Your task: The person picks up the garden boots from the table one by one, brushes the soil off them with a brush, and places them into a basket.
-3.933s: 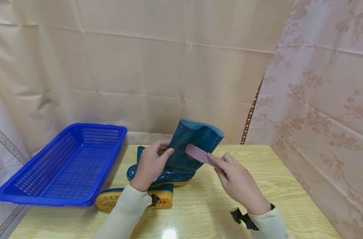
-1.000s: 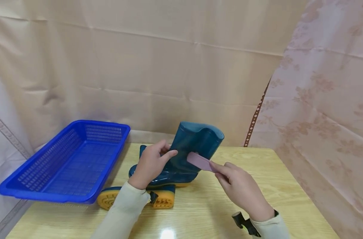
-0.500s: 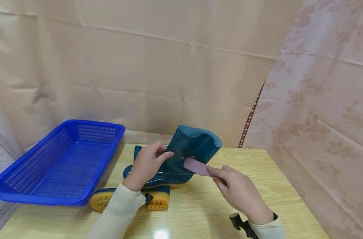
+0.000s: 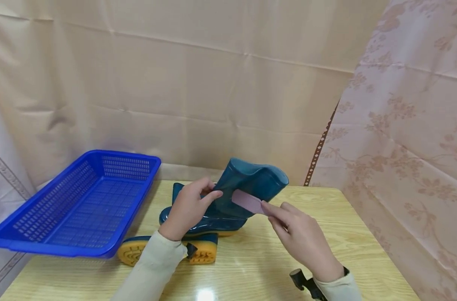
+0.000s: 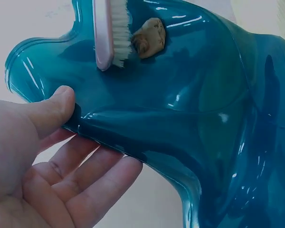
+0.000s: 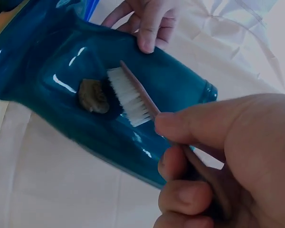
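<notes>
A teal rubber boot (image 4: 252, 177) with a yellow sole leans to the right, its shaft mouth facing up. My left hand (image 4: 187, 209) grips the front edge of the shaft, thumb on the near face and fingers behind. A pink scrub brush (image 4: 246, 200) is pinched in my right hand (image 4: 301, 238). Its white bristles (image 6: 127, 97) face the shaft, right beside a brown clump (image 5: 152, 39) like mud stuck there. The head view hides that clump behind the brush. Under the held boot lies a second boot (image 4: 204, 253), yellow sole toward me.
To the left stands a blue plastic basket (image 4: 97, 213) with slotted walls, close to the boots. Everything rests on a wooden table (image 4: 273, 271). Beige cloth (image 4: 213, 83) hangs behind the table, and patterned pink cloth (image 4: 412, 146) runs along the right side.
The held boot's shaft tips further right and lower than before. The brush has shifted a little up the shaft in the last half second. Both hands keep their holds.
</notes>
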Demonstrator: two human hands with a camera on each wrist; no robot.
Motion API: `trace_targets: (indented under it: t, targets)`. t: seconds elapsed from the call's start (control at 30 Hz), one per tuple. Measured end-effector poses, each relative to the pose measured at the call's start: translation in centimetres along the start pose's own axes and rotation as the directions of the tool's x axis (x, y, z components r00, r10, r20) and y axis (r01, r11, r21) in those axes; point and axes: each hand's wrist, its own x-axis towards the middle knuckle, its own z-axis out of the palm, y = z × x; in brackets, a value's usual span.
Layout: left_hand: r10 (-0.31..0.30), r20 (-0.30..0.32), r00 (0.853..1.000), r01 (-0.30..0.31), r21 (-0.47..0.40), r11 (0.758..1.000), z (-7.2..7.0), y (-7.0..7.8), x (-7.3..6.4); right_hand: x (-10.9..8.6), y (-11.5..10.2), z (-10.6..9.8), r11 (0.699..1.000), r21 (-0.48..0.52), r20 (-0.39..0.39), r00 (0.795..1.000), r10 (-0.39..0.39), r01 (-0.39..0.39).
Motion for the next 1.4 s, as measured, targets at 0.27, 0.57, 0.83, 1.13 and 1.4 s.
trace_targets:
  t: [0.27, 0.57, 0.83, 1.13, 1.4]
  targets:
    - [-0.011, 0.019, 1.0, 0.01, 0.04, 0.999, 0.1, 0.7, 0.1, -0.4, 0.2, -0.3, 0.996, -0.054, 0.085, 0.993, 0.078, -0.074]
    - [-0.011, 0.017, 1.0, 0.01, 0.045, 0.999, 0.1, 0.6, 0.1, -0.4, 0.2, -0.6, 0.998, -0.034, 0.112, 0.992, 0.063, -0.059]
    - [-0.067, 0.01, 0.998, 0.067, 0.039, 0.997, -0.1, 0.2, -0.2, 0.0, -0.1, 0.0, 1.0, 0.022, 0.011, 1.0, -0.023, 0.022]
    - [-0.058, 0.005, 0.998, 0.058, 0.013, 0.998, 0.1, 0.2, -0.2, 0.1, 0.2, 0.4, 0.997, -0.062, 0.004, 0.999, -0.035, 0.035]
    - [-0.048, -0.032, 0.998, 0.049, 0.034, 0.998, 0.3, 0.1, -0.1, 0.0, -0.2, -0.2, 0.999, -0.045, 0.117, 0.993, 0.017, -0.012]
